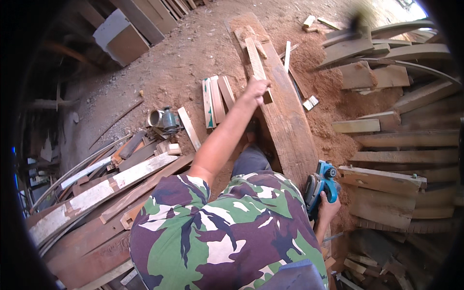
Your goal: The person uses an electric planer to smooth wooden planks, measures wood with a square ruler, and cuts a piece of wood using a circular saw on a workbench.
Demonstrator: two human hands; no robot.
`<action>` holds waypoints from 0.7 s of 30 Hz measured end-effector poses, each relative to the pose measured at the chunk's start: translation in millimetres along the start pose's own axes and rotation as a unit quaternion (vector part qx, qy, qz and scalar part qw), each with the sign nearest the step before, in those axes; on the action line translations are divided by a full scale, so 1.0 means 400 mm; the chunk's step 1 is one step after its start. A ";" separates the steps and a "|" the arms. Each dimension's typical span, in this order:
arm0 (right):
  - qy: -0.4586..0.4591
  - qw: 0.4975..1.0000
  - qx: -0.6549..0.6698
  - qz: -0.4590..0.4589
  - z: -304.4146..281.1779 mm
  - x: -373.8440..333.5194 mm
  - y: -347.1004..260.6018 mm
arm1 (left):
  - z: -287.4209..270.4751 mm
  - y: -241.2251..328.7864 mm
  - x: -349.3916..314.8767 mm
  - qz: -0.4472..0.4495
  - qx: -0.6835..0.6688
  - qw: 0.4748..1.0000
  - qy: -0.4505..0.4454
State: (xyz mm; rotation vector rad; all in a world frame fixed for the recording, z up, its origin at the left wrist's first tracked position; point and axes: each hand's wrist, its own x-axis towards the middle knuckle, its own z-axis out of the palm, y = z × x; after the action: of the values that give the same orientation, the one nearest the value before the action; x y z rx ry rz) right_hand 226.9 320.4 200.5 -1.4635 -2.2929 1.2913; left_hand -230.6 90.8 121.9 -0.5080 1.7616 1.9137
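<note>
My left hand (257, 91), its arm stretched forward, is closed around the near end of a pale wooden strip (254, 58). That strip lies along a long, thick plank bench (287, 123) dusted with shavings. Other pale pieces lie against it at the bench's far end. Down at my right side, my right hand (329, 208) grips the handle of a blue electric planer (330, 185), beside the near end of the bench. The planer is tilted, and its sole is apart from the strip.
Several cut strips (215, 102) lie left of the bench, near a metal machine part (169, 119). Long boards (106, 188) are heaped at lower left. Stacked lumber (396, 157) fills the right side, beside a sawdust heap (333, 104). A small wood block (311, 102) sits right of the bench.
</note>
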 end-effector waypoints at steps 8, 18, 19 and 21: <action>-0.031 0.996 -0.036 -0.071 0.007 0.057 -0.003 | -0.141 0.289 -0.068 -0.049 -0.188 0.978 -0.075; -0.074 0.995 0.014 -0.059 0.047 0.074 -0.003 | -0.164 0.336 -0.056 -0.074 -0.284 0.953 -0.078; -0.076 0.995 0.006 -0.060 0.049 0.075 0.000 | -0.164 0.335 -0.058 -0.075 -0.284 0.953 -0.075; -0.081 0.995 -0.010 -0.061 0.054 0.073 0.003 | -0.170 0.332 -0.056 -0.062 -0.262 0.960 -0.071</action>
State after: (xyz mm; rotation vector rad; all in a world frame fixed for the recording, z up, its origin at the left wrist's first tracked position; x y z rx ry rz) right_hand 201.4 330.9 176.9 -1.2437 -2.4595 1.4033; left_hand -293.3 14.2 236.0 -0.6255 1.0943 2.2579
